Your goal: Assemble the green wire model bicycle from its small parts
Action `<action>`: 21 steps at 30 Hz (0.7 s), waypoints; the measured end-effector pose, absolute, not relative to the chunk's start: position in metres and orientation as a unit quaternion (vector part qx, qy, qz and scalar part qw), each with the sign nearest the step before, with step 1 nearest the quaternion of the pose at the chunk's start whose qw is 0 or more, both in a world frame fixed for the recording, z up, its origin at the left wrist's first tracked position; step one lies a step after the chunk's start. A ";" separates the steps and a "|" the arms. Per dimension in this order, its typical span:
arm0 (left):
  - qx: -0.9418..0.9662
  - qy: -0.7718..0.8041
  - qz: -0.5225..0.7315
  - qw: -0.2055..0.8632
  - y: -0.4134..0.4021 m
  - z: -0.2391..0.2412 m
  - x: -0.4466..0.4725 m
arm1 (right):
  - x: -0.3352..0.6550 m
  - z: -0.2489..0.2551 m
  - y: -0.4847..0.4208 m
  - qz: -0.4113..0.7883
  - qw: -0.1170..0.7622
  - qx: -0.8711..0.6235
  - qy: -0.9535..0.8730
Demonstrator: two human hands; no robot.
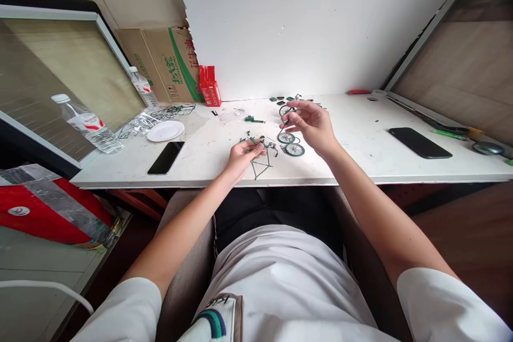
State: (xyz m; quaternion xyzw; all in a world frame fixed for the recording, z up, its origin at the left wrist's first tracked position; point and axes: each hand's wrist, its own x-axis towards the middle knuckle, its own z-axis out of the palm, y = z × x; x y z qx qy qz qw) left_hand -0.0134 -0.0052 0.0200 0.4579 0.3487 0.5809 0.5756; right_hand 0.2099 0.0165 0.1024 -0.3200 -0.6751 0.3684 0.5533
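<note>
- The left hand (243,155) hovers over the front edge of the worktop (360,163), near its middle. Its grip is clenched on a green wire model frame (261,166), which hangs down from the fingers to the edge.
- The right hand (313,126) is raised over the middle of the worktop, thumb and fingertips drawn together. Whether that grip pinches a piece, I cannot tell.
- Two small spoked wheels (291,144) lie flat between the hands, just under the right fingers; a third wheel (285,110) sits beyond the fingertips.
- Loose green parts (282,99) are scattered towards the back edge.
- A black phone (165,157) lies by the front edge to the left, behind it a white paper plate (165,131).
- A second phone (420,142) lies towards the right end.
- A water bottle (88,129) stands at the left end.
</note>
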 end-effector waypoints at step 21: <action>0.468 0.334 0.556 0.600 -0.012 0.062 -0.038 | 0.229 0.095 0.026 0.250 0.376 -0.435 -0.779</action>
